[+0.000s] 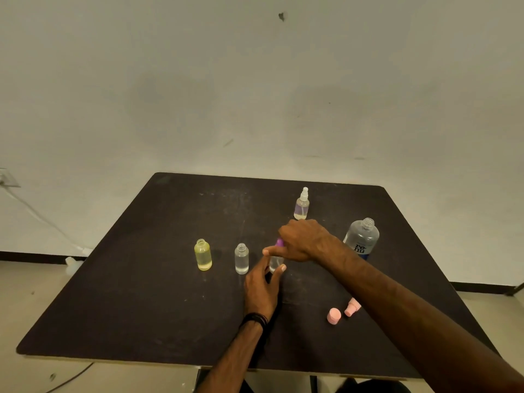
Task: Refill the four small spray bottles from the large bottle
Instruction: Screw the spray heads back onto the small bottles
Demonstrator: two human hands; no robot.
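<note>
Left hand (261, 287) grips clear bottle (275, 262) between thumb and fingers; right hand (303, 239), directly above it, is curled on purple cap (280, 243), apparently seated on its neck.

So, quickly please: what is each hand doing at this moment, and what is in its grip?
Left hand: grips the body of the small clear bottle.
Right hand: closed on the purple spray cap atop that bottle.
</note>
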